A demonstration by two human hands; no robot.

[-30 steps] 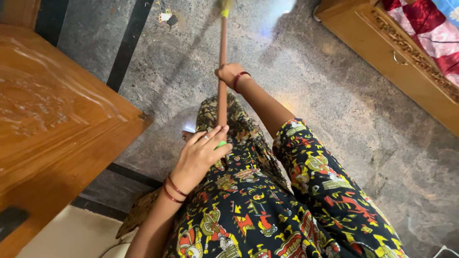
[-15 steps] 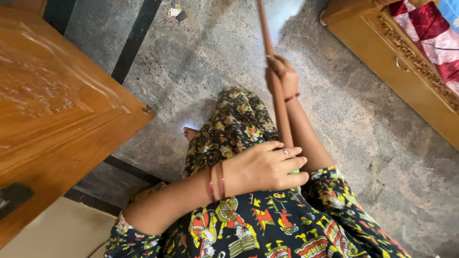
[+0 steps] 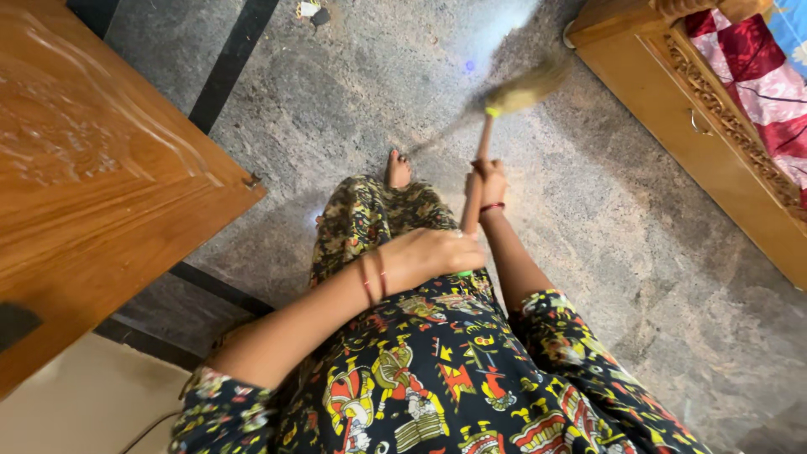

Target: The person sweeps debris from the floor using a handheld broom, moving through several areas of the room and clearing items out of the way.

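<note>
I look down and see the broom (image 3: 483,147) in both hands. My left hand (image 3: 437,252) is closed around the top end of the stick, close to my tummy. My right hand (image 3: 490,181) is closed around the stick further down, nearer the floor.

A second ago the stick pointed almost straight ahead, and its brush end was up past the top of the picture. Then the stick swung over to the right. Now the brush end (image 3: 525,84) is out near the wooden bed frame (image 3: 672,109), and it looks smeared, so I think it is moving fast. My left hand has crossed over my body too. To me this looks like one sweep stroke going across the grey stone floor (image 3: 353,109), pushing toward the right side.

The brush has a yellow-green band where it joins the stick. The tip is too blurry to say if it touches the floor.

I see no boxes, labels or signs. At the top edge of the floor there is a small pale scrap (image 3: 309,10) with a dark bit beside it, well apart from the brush. On the bed lies red and pink cloth (image 3: 756,76). A carved wooden door (image 3: 101,160) stands on my left. One bare foot (image 3: 397,171) peeks out from my patterned dress.
</note>
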